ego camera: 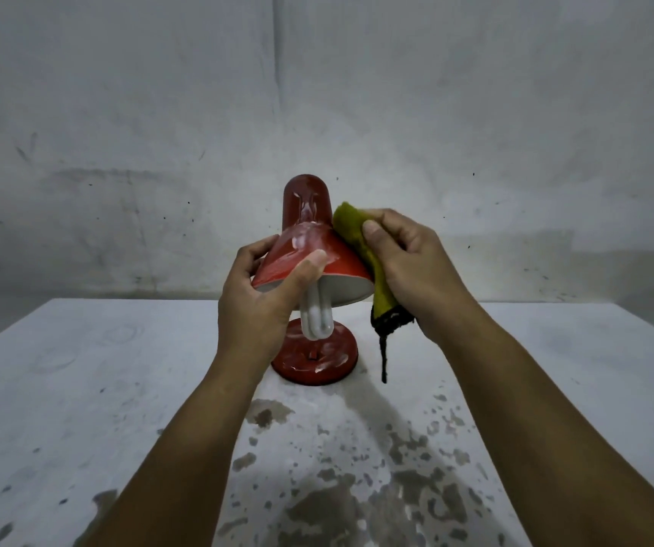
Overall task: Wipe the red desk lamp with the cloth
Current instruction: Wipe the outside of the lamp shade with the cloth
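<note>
The red desk lamp (309,215) stands at the middle of the white table (80,388), its round red base (317,365) behind my left wrist. A white folded bulb (317,313) hangs out of the shade. My left hand (258,302) grips the shade's lower left rim, thumb on top. My right hand (408,266) holds a yellow-green cloth (353,227) pressed against the shade's right side. A dark frayed end of the cloth hangs below my palm. The shade and base show whitish smears.
A stained grey wall (317,92) rises close behind the table. Dark wet blotches (357,487) spread over the table's near middle, between my forearms. The table's far edge runs just behind the lamp.
</note>
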